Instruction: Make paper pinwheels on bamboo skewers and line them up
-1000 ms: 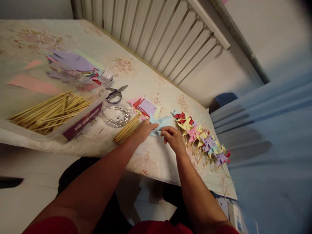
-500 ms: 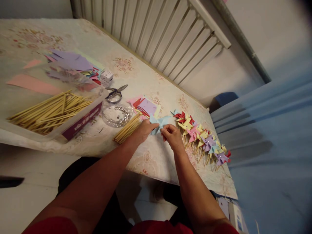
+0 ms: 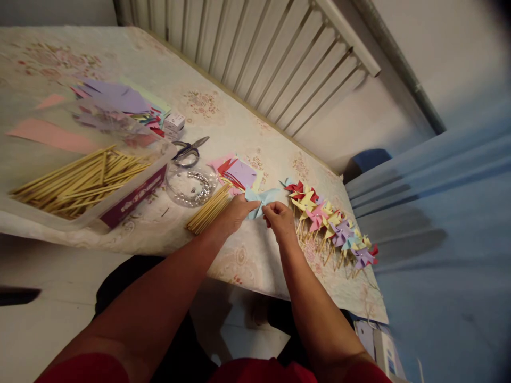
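A light-blue paper pinwheel (image 3: pixel 268 197) with folded vanes is held over the table between my hands. My left hand (image 3: pixel 238 210) pinches its left side, thumb on top near the centre. My right hand (image 3: pixel 280 217) is closed in a pinch at the pinwheel's middle; whatever small piece may be in those fingertips is too small to make out. Left of my left hand lies a bundle of thin wooden sticks (image 3: pixel 208 209). Just beyond is a stack of cut paper squares (image 3: pixel 241 173). To the right, several finished pinwheels on sticks (image 3: pixel 319 215) lie in a row.
A clear round dish (image 3: pixel 191 187) holds small shiny pieces, with scissors (image 3: pixel 190 151) behind it. At the left stands a plastic box (image 3: pixel 131 205) of sticks, with coloured paper (image 3: pixel 114 97) and a small white box (image 3: pixel 174 123) beyond. A blue curtain (image 3: pixel 431 213) hangs at the right.
My right hand has shifted slightly left and stays against the middle of the pinwheel. My left hand keeps its grip, and the other things lie as before.
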Demonstrator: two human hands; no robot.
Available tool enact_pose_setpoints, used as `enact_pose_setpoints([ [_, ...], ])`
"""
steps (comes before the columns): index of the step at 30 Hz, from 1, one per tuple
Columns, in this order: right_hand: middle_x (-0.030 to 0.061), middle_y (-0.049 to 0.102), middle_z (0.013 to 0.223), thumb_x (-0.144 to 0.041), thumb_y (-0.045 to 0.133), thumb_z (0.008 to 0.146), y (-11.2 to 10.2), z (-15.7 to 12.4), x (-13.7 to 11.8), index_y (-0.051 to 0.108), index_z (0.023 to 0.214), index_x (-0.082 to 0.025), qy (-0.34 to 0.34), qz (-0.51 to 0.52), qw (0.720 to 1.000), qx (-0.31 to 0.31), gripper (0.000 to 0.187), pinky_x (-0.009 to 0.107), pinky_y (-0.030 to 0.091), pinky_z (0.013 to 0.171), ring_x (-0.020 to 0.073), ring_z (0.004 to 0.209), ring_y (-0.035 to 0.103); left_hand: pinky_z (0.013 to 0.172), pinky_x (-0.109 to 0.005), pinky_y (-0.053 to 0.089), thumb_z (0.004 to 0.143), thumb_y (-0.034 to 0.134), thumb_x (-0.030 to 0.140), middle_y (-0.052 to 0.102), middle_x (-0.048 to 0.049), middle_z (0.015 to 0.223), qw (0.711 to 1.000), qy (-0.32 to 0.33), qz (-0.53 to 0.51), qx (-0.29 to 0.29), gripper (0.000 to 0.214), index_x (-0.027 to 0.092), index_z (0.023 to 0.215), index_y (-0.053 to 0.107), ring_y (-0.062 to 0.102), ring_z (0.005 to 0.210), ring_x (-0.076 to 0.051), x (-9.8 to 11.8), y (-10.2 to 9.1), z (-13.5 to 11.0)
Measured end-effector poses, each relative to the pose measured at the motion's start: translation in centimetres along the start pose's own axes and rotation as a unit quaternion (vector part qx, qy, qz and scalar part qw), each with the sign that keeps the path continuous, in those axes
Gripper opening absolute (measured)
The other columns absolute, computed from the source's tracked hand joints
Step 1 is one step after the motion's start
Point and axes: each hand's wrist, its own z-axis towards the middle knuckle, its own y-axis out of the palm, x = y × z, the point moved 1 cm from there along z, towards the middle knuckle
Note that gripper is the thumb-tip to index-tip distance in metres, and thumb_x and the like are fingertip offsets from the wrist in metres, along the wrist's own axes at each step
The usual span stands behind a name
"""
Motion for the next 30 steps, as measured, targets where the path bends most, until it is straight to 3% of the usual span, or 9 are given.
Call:
enact_pose_setpoints([
  [5,-0.0047,0.054,0.051,-0.039,0.067,0.068,0.11,0.08,0.02,0.054,0.06,-0.022,0.005,-0.008,1.0,0.006,0.022,0.024,0.03,0.04,0.0095,0.04,0.043,0.06,-0.024,0.045,0.063,0.07,0.021,0.063,-0.0002,0.062,1.0,0.0,0.001,-0.019,0.011,0.014,0.071,0.067,0.055,0.06,-0.013,0.03,-0.01,-0.13],
  [30,-0.005,0.052,0.049,-0.04,0.065,0.066,0.13,0.21,-0.48,0.054,0.058,-0.021,0.015,-0.049,0.999,-0.006,0.023,0.024,0.029,0.042,0.0094,0.04,0.042,0.059,-0.024,0.042,0.06,0.072,0.019,0.063,-0.0002,0.064,1.0,-0.003,0.02,0.014,0.021,0.009,0.079,0.067,0.053,0.058,-0.011,0.39,0.11,-0.42],
])
